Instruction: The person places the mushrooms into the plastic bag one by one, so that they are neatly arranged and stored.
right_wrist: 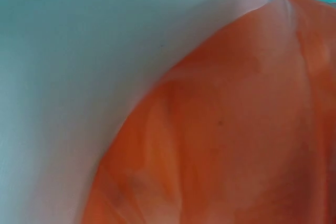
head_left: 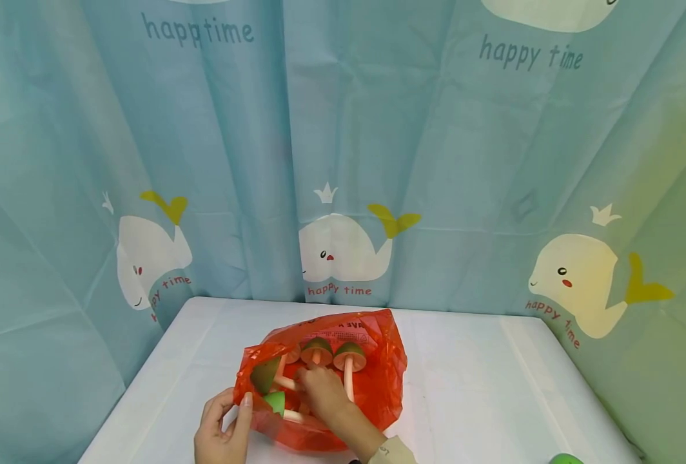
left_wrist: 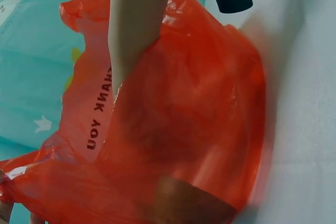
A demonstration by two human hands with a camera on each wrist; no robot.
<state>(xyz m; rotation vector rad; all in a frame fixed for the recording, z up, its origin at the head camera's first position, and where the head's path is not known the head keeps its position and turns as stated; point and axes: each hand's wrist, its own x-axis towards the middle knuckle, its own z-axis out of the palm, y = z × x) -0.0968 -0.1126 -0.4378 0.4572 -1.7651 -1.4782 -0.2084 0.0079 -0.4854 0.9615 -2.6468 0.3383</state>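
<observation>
An open red plastic bag (head_left: 378,386) lies on the table, its mouth facing up and toward me. Inside are several mushroom-shaped pieces (head_left: 349,354) with green domed caps and pale stems. My left hand (head_left: 221,428) pinches the bag's left rim between thumb and fingers. Reaching in from the front right, my right hand (head_left: 325,390) is among the stems, its fingers pointing down. One pale stem (head_left: 285,383) meets its fingertips, and I cannot tell whether they grip it. A bright green cap (head_left: 276,403) lies near the left rim. In the right wrist view, the bag's wall hides the hand.
The white table (head_left: 465,380) extends to both sides of the bag. A green rounded object (head_left: 566,459) shows at the bottom right edge. Behind the table hangs a blue curtain (head_left: 465,161) with whale prints.
</observation>
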